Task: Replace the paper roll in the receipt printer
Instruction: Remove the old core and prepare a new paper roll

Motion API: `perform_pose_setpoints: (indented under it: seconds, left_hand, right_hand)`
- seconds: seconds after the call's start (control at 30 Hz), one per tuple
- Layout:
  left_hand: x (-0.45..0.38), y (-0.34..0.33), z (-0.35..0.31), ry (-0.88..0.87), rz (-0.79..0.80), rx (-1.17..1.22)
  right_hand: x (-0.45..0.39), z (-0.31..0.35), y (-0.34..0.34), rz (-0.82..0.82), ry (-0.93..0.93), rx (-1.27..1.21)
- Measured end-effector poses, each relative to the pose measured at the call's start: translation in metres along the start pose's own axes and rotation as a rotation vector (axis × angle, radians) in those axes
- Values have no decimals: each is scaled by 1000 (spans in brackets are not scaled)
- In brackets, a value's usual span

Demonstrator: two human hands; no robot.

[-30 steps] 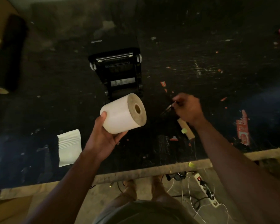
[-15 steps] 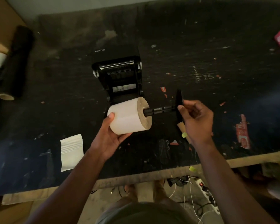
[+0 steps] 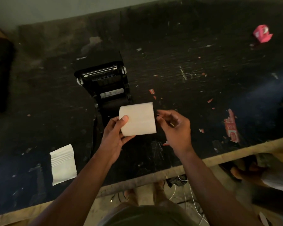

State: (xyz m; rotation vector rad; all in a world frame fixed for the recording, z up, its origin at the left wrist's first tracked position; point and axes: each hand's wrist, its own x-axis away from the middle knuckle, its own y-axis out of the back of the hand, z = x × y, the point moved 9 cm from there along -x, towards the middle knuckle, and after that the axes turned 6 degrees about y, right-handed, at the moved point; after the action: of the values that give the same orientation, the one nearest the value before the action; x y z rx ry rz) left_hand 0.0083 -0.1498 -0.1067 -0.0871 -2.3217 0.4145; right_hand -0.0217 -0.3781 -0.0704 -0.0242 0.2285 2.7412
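Note:
A white paper roll [image 3: 139, 119] is held on its side just in front of the black receipt printer [image 3: 104, 82], whose lid stands open. My left hand [image 3: 115, 134] grips the roll from its left end, thumb on top. My right hand [image 3: 175, 128] is at the roll's right end, fingers closed on the black spindle, of which only a small tip [image 3: 157, 115] shows; the rest is hidden inside the roll.
A folded white paper [image 3: 63, 163] lies at the front left of the dark table [image 3: 203, 70]. A dark roll [image 3: 0, 74] lies at the far left, a pink scrap [image 3: 262, 35] at the far right. Cables and a power strip lie on the floor below the table edge.
My right hand picked the black spindle up from the table and pushed it into the roll's core until it is almost fully inside. The roll turned to face sideways.

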Motion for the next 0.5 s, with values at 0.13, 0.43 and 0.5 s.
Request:
perform_pose_setpoints:
  seconds: [0.13, 0.43, 0.5]
  left_hand:
    - [-6, -10, 5, -32, -17, -52]
    - [-24, -75, 19, -89, -68, -244]
    - [-28, -98, 22, -86, -48, -286]
  right_hand:
    - [8, -30, 9, -10, -254, -153]
    - [23, -58, 29, -225, -572, -553]
    - [18, -60, 48, -317, -579, -547]
